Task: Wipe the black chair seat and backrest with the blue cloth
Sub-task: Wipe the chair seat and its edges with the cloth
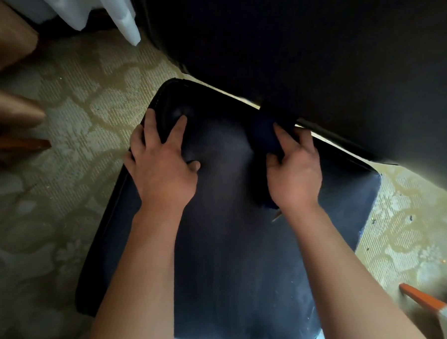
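- Centrally, black chair seat (226, 247): padded, dark, seen from above; both bare forearms reach across it.
- Backrest (313, 57): dark panel rising at the far edge of the seat, with a narrow lit gap between the two.
- Left hand (163, 163): fingers spread, palm flat, pressed on the seat's far-left corner.
- Right hand (294, 173): curled around the blue cloth (264, 135), thumb and fingers gripping it.
- Cloth: bunched, dark blue, lying on the rear of the seat, its far end touching the backrest's lower edge.
- Patterned carpet (61, 186): surrounds the chair.
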Motion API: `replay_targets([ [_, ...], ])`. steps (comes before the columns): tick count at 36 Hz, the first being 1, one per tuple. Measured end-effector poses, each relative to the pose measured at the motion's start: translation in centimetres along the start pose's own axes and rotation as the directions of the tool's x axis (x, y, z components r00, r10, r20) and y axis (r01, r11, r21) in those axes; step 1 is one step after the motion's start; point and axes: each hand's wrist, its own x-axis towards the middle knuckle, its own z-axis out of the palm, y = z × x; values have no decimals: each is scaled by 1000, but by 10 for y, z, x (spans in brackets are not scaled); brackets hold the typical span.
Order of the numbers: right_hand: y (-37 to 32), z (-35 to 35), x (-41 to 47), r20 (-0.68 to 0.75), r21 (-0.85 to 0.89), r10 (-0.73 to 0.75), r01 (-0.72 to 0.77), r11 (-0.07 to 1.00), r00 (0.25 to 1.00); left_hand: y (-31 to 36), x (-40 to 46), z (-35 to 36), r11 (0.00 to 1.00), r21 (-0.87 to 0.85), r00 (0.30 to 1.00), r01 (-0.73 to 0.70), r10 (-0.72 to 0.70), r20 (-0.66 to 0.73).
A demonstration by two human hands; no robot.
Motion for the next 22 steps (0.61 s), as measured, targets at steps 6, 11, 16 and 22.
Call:
replay_targets([
  [6, -39, 15, 8, 39, 27, -102, 101, 994, 994, -3, 1, -1, 1000, -23, 1000, 2, -2, 1],
  [11, -15, 4, 6, 63, -22, -118, 119, 993, 991, -1, -3, 2, 999, -27, 999, 27, -27, -29],
  [16, 33, -17, 4, 19, -37, 15, -15, 999, 1000, 2, -5, 2, 999, -14, 998, 46, -47, -38],
  [22, 62, -27, -1, -26, -31, 69, -70, 997, 997, 12, -8, 4, 996, 20, 996, 85, -84, -32],
])
